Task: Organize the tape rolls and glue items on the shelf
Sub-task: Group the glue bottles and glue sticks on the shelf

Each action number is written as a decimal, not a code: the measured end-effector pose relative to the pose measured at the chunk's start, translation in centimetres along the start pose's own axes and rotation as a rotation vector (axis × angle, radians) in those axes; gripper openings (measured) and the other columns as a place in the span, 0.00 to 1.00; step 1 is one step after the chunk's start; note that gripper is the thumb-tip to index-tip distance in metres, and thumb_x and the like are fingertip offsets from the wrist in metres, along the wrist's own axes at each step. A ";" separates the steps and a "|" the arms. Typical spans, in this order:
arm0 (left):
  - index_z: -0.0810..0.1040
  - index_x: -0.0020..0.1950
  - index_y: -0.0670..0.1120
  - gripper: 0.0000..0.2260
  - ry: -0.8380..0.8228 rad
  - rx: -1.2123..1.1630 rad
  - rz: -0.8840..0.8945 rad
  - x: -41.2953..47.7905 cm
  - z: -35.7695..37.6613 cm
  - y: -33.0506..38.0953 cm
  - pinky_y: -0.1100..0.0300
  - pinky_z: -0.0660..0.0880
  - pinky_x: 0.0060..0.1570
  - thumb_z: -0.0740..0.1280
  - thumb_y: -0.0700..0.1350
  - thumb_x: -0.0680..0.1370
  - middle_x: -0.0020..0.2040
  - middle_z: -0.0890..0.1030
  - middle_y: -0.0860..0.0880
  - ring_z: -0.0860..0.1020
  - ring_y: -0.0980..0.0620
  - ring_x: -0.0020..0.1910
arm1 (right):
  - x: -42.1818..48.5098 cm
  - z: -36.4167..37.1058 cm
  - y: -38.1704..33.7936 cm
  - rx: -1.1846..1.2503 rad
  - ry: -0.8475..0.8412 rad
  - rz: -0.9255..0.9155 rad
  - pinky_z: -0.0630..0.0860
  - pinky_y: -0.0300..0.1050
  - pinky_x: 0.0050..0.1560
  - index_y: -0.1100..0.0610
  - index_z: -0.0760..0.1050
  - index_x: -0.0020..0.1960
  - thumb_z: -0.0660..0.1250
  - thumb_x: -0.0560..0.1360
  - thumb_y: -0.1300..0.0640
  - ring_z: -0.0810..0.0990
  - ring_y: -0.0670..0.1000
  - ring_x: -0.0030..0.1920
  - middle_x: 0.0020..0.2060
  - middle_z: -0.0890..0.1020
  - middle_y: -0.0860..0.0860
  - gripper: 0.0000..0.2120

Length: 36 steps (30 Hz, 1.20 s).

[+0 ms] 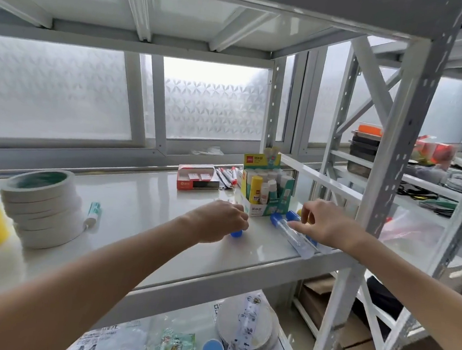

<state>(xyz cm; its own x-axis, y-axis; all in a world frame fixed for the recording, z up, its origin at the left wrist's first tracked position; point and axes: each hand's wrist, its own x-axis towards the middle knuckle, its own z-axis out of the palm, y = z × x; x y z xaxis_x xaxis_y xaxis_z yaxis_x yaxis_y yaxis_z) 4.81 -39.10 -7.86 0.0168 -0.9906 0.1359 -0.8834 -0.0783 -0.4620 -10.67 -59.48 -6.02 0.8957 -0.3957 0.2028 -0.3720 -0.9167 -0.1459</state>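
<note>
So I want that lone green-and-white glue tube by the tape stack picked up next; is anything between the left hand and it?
Nothing visible: bare white shelf lies between the left hand and the green-and-white glue tube.

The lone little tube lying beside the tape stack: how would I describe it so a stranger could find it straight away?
Start at the tall stack of white tape rolls at the left end of the white shelf. Just to its right lies one small glue tube, alone on the bare surface. Its green and white body and white cap set it apart from the blue-capped clear tubes over by the hands.
</note>
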 end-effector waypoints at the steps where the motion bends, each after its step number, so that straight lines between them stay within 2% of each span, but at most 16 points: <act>1: 0.79 0.57 0.47 0.13 0.018 0.015 0.023 -0.1 0.2 0.0 0.54 0.77 0.55 0.65 0.33 0.77 0.54 0.80 0.51 0.76 0.51 0.56 | -0.1 0.1 -0.4 -0.007 0.023 -0.006 0.73 0.41 0.39 0.51 0.73 0.41 0.65 0.71 0.34 0.75 0.47 0.41 0.41 0.76 0.48 0.20; 3: 0.79 0.58 0.47 0.13 0.035 0.059 0.058 -0.3 0.6 -0.2 0.55 0.76 0.58 0.64 0.33 0.77 0.55 0.80 0.51 0.76 0.51 0.56 | -0.2 0.4 -1.4 -0.045 0.041 -0.006 0.75 0.42 0.39 0.52 0.75 0.41 0.64 0.70 0.31 0.76 0.47 0.41 0.41 0.76 0.48 0.23; 5: 0.78 0.57 0.46 0.13 0.041 0.085 0.071 -0.5 1.1 -0.4 0.55 0.77 0.55 0.64 0.33 0.77 0.55 0.80 0.50 0.77 0.50 0.55 | -0.2 0.7 -2.5 -0.121 0.007 0.015 0.77 0.43 0.40 0.53 0.74 0.40 0.66 0.69 0.33 0.77 0.48 0.39 0.38 0.77 0.48 0.22; 7: 0.77 0.57 0.45 0.13 0.066 0.092 0.078 -0.7 1.2 -0.5 0.55 0.79 0.51 0.64 0.32 0.76 0.54 0.80 0.49 0.78 0.50 0.53 | -0.2 0.9 -3.6 -0.168 -0.034 0.033 0.72 0.42 0.36 0.53 0.70 0.36 0.68 0.70 0.38 0.75 0.48 0.37 0.34 0.74 0.48 0.18; 10: 0.78 0.58 0.44 0.12 0.182 0.058 0.050 -1.4 -0.7 -0.7 0.55 0.80 0.51 0.68 0.35 0.76 0.54 0.82 0.47 0.81 0.49 0.52 | -0.1 0.5 -4.6 -0.130 -0.041 0.019 0.66 0.40 0.30 0.53 0.66 0.32 0.71 0.68 0.43 0.71 0.48 0.33 0.30 0.71 0.48 0.19; 13: 0.79 0.57 0.43 0.10 0.390 -0.190 -0.147 -3.1 -5.0 -2.1 0.53 0.80 0.47 0.71 0.41 0.76 0.51 0.83 0.47 0.82 0.50 0.46 | 0.6 -0.6 -5.3 0.088 0.001 -0.056 0.65 0.41 0.28 0.57 0.71 0.31 0.73 0.67 0.45 0.68 0.47 0.26 0.25 0.72 0.50 0.19; 15: 0.79 0.54 0.41 0.07 0.461 -0.408 -0.322 -4.9 -8.2 -3.7 0.51 0.79 0.48 0.70 0.40 0.76 0.48 0.83 0.47 0.81 0.49 0.44 | 1.4 -1.5 -6.8 0.256 0.073 -0.146 0.67 0.44 0.31 0.60 0.75 0.32 0.73 0.69 0.44 0.69 0.48 0.26 0.25 0.74 0.51 0.19; 17: 0.79 0.53 0.39 0.07 0.439 -0.549 -0.520 -7.1 -10.7 -6.0 0.49 0.78 0.52 0.70 0.37 0.76 0.48 0.83 0.44 0.81 0.46 0.47 | 2.3 -2.2 -9.2 0.387 0.115 -0.249 0.69 0.45 0.32 0.59 0.75 0.35 0.71 0.72 0.44 0.71 0.47 0.27 0.27 0.76 0.51 0.19; 20: 0.77 0.53 0.37 0.06 0.308 -0.715 -0.795 -11.1 -11.5 -9.1 0.45 0.77 0.57 0.68 0.38 0.78 0.52 0.81 0.39 0.80 0.40 0.51 | 3.5 -2.0 -14.2 0.646 0.039 -0.367 0.78 0.42 0.30 0.57 0.75 0.42 0.69 0.74 0.49 0.79 0.46 0.26 0.35 0.81 0.54 0.12; 22: 0.75 0.53 0.37 0.05 0.261 -0.858 -0.923 -13.5 -10.3 -10.0 0.47 0.79 0.54 0.66 0.37 0.79 0.54 0.79 0.37 0.80 0.40 0.52 | 4.4 -0.9 -17.7 0.769 -0.023 -0.412 0.78 0.37 0.29 0.59 0.75 0.47 0.70 0.75 0.53 0.80 0.43 0.26 0.37 0.81 0.55 0.09; 24: 0.73 0.54 0.39 0.04 0.245 -0.937 -1.021 -15.3 -8.6 -10.1 0.53 0.80 0.49 0.64 0.37 0.80 0.54 0.77 0.38 0.80 0.43 0.52 | 5.7 0.8 -21.1 0.827 -0.082 -0.431 0.81 0.37 0.33 0.63 0.76 0.54 0.69 0.76 0.56 0.82 0.46 0.29 0.41 0.82 0.58 0.11; 26: 0.72 0.54 0.39 0.04 0.244 -0.967 -1.082 -16.3 -6.9 -10.1 0.55 0.79 0.49 0.64 0.37 0.80 0.52 0.77 0.39 0.79 0.43 0.54 | 6.6 2.4 -23.9 0.835 -0.145 -0.441 0.82 0.39 0.37 0.63 0.75 0.58 0.68 0.77 0.57 0.82 0.48 0.33 0.45 0.83 0.61 0.13; 29: 0.72 0.54 0.39 0.05 0.243 -0.979 -1.125 -16.9 -5.0 -10.3 0.51 0.80 0.51 0.64 0.37 0.80 0.51 0.76 0.39 0.79 0.41 0.53 | 7.4 4.2 -26.5 0.799 -0.224 -0.457 0.83 0.43 0.42 0.61 0.75 0.61 0.67 0.77 0.58 0.83 0.52 0.38 0.48 0.83 0.61 0.14; 31: 0.72 0.54 0.39 0.05 0.247 -0.939 -1.127 -16.8 -4.2 -10.4 0.48 0.80 0.52 0.64 0.37 0.79 0.51 0.76 0.39 0.79 0.40 0.53 | 7.6 5.1 -27.4 0.779 -0.258 -0.447 0.82 0.42 0.41 0.62 0.75 0.62 0.66 0.78 0.59 0.82 0.52 0.40 0.50 0.83 0.60 0.14; 36: 0.73 0.57 0.40 0.07 0.283 -0.816 -1.099 -16.5 -3.3 -10.3 0.49 0.80 0.52 0.64 0.39 0.80 0.50 0.78 0.40 0.79 0.41 0.51 | 8.0 6.1 -27.4 0.792 -0.300 -0.425 0.80 0.37 0.37 0.61 0.73 0.64 0.66 0.78 0.60 0.82 0.51 0.42 0.51 0.81 0.58 0.15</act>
<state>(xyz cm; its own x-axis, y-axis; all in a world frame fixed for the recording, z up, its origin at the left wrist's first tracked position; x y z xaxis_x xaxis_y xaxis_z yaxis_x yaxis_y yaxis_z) 12.05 -21.58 -2.44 0.8629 -0.4016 0.3069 -0.5017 -0.6071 0.6163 8.19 -37.19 -6.30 0.9844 0.0940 0.1487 0.1744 -0.6331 -0.7542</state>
